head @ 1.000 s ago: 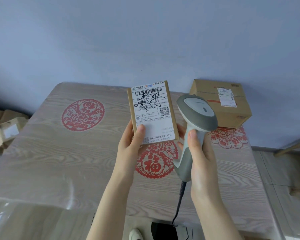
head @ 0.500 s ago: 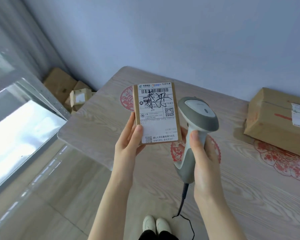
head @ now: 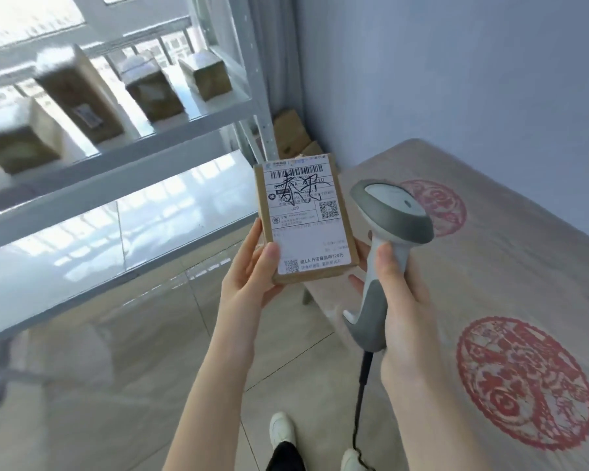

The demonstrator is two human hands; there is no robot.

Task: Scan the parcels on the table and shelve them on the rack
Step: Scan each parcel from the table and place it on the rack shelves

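While the person stands between table and rack, left hand grips the small parcel by its lower left corner, thumb on the label, fingers curled behind. Long axis upright, label toward the camera. Right hand is clenched round the scanner handle, just right of the parcel, cable hanging down. Table edge lies right. Rack sits left and beyond, so the parcel hand is nearer. Lower shelf shows bare room; upper shelf carries boxes with gaps between.
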